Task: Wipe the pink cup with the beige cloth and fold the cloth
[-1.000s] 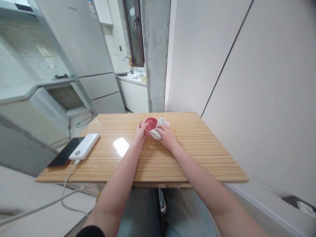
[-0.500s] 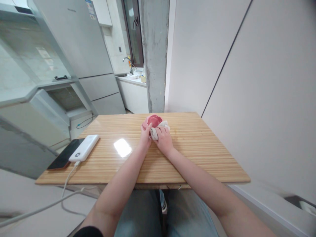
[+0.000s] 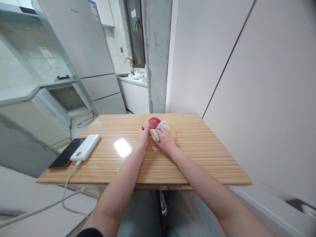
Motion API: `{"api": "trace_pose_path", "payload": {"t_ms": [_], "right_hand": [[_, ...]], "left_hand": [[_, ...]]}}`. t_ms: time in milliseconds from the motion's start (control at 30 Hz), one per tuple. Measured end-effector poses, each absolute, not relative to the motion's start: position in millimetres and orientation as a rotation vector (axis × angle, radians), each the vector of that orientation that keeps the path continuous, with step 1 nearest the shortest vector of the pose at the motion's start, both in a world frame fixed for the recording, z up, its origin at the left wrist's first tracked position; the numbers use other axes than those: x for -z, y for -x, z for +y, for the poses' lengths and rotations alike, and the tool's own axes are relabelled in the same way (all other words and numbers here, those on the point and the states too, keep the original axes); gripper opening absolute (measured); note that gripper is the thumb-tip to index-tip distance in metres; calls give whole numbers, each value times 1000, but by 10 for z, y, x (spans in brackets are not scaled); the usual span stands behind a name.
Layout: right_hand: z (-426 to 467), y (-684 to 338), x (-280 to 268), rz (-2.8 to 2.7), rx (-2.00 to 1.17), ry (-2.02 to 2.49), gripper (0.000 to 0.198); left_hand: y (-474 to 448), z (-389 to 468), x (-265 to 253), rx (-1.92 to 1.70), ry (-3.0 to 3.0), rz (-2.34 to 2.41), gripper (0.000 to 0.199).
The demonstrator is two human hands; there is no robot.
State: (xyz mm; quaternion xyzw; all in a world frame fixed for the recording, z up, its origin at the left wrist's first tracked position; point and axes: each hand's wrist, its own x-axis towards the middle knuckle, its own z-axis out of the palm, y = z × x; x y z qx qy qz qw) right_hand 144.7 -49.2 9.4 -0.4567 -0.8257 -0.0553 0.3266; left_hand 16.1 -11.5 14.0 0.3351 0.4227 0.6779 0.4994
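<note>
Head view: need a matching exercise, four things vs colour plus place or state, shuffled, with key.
Things:
1. bowl
2. cloth
3. power bank
4. phone

Colour and place or state:
A. white, cable plugged in
B. red, in the left hand
C. black, by the table's left edge
D. pale grey, in the right hand

Pairs: 1-B, 2-D, 3-A, 4-C

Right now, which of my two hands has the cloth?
Your right hand: it holds the pale cloth against the red dish. Your left hand grips the dish itself, on its left side.
</note>
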Motion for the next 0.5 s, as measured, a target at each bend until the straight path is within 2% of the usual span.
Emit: {"api": "trace_pose_path", "payload": {"t_ms": [67, 200, 333, 500], "right_hand": [[-548, -1381, -117, -2077, 159, 1288, 37], [-511, -1448, -152, -2094, 236, 1361, 17], [-387, -1619, -154, -2271, 278, 1208, 20], [-391, -1594, -136, -2308, 270, 1176, 20]], "left_hand": [[-257, -153, -135, -1672, -769, 968, 44], [-279, -180, -182, -1551, -750, 897, 54], [-83, -146, -257, -1395, -741, 991, 71], [-25, -133, -238, -1425, -802, 1056, 45]]}}
